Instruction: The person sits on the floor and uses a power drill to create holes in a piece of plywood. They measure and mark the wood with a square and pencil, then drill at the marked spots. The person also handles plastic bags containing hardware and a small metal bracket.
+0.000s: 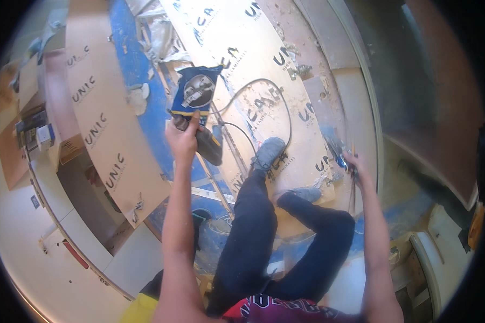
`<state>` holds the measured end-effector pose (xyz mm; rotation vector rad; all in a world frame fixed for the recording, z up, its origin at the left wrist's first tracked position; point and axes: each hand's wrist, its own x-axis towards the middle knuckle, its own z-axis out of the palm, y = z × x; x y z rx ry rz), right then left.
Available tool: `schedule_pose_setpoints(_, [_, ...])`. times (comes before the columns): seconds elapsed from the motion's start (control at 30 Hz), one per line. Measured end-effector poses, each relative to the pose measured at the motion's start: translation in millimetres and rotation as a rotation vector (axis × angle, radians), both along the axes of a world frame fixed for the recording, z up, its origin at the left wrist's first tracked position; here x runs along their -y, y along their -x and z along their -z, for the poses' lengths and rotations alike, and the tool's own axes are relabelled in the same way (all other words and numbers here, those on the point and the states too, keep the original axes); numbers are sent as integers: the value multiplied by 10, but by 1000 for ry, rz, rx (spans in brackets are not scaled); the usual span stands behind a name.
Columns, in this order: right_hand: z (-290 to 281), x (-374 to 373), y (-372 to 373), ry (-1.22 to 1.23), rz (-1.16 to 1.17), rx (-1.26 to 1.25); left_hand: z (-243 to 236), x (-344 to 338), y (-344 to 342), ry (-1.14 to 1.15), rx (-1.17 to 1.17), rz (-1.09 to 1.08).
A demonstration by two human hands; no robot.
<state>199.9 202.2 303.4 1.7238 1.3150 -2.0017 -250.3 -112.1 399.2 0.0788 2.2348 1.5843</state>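
My left hand (184,137) is closed with its thumb on a blue packet (199,89). The packet has a yellow stripe and a round picture of metal hardware, perhaps a hinge. Under the same hand a dark, long thing (210,149) with a yellow line slants down to the right; its kind is unclear. Off to the right, my right hand (355,164) has its fingers closed around something small, dark and blue, too blurred to name. Both arms are held out above the boards, apart from each other.
Printed laminate boards (264,105) lie under my grey shoe (269,153); another board (105,121) is at left. A dark cable (290,116) loops across. Blue sheeting (129,48) and crumpled plastic (156,37) lie beyond. White panels (70,269) stand left, beside cardboard boxes (73,148).
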Motion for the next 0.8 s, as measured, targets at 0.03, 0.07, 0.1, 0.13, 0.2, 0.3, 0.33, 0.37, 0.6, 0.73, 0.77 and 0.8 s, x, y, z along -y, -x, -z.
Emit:
schedule_pose_setpoints(0.03, [-206, 89, -138, -36, 5, 32, -231, -46, 38, -45, 8, -13])
schedule_pose_setpoints(0.07, [-425, 164, -300, -76, 11, 64, -454, -92, 70, -80, -25, -15])
schedule_pose_setpoints(0.1, [-697, 206, -330, -110, 7, 89, -778, -83, 137, -70, -27, -33])
schedule_pose_setpoints(0.13, [-1009, 205, -247, -107, -20, 49, -1147, -45, 199, -54, -32, -60])
schedule_pose_setpoints(0.2, [-1527, 221, -3, -95, -61, -17, -1699, -23, 353, -61, -41, -87])
schedule_pose_setpoints(0.3, [-2457, 53, 578, -146, -160, -17, -2420, -80, 731, -89, -87, -86])
schedule_pose_setpoints(0.33, [-2704, -28, 676, -163, -195, -12, -2662, -116, 881, -70, -93, -83])
schedule_pose_setpoints(0.37, [-2890, -125, 807, -178, -227, -20, -2880, -172, 1041, -86, -109, -99])
schedule_pose_setpoints(0.6, [-4089, -587, 1143, -124, -265, 92, -4218, -535, 2303, -145, -261, -196])
schedule_pose_setpoints(0.73, [-4256, -644, 1224, -151, -74, 106, -4751, -930, 3195, -98, -450, -215])
schedule_pose_setpoints(0.77, [-4271, -672, 1249, -123, 17, 94, -4904, -1083, 3436, -70, -512, -212])
schedule_pose_setpoints(0.8, [-4270, -682, 1281, -93, 109, 85, -5053, -1199, 3710, -31, -559, -199])
